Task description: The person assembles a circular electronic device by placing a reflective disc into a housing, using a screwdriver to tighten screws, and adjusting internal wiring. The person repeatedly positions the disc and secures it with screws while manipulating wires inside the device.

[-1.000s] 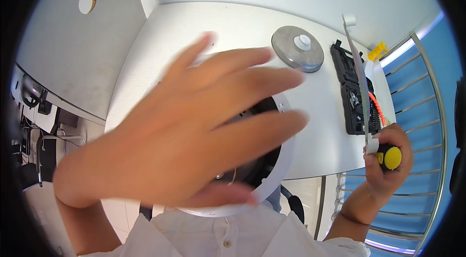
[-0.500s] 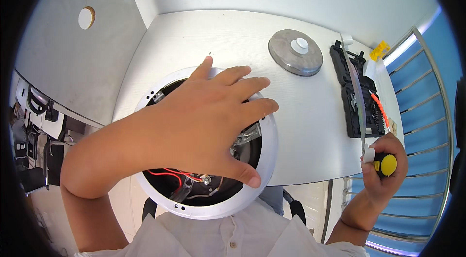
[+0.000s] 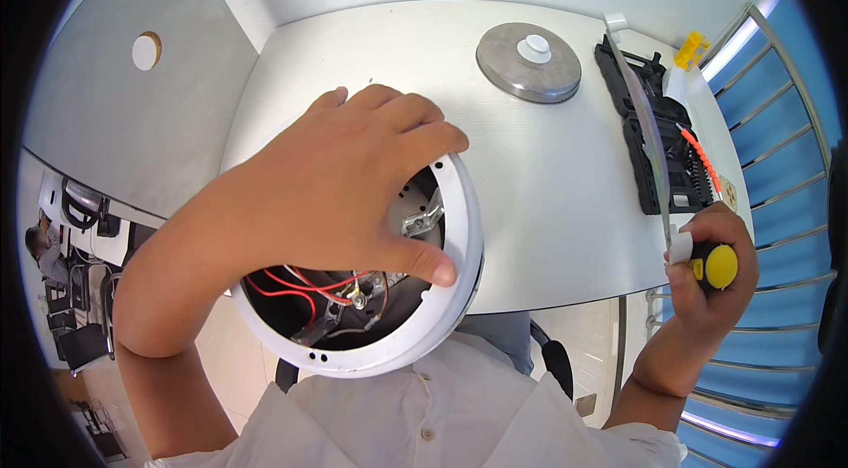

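Observation:
A round white appliance base [image 3: 459,238] with an open underside sits at the table's near edge, tilted. Red wires [image 3: 305,284], metal brackets and a small screw terminal show inside it. Across it lies my left hand [image 3: 353,159], its thumb on the right part of the rim and its fingers bent over the far rim, hiding much of the inside. Off to the right, my right hand [image 3: 720,278] is closed round a black-and-yellow screwdriver handle [image 3: 721,267]. The same hand pinches a thin round cover plate [image 3: 652,128] with white feet, seen nearly edge-on.
A round metal lid-like disc [image 3: 530,62] with a white knob rests at the back of the white table [image 3: 539,203]. Behind the plate lies an open black tool case [image 3: 667,159] with an orange flexible shaft [image 3: 702,159]. A metal railing [image 3: 786,247] runs along the right.
My left hand's spread fingers have drawn together and bent onto the far rim. The base has tilted and shifted slightly left. My right hand still holds the plate and screwdriver.

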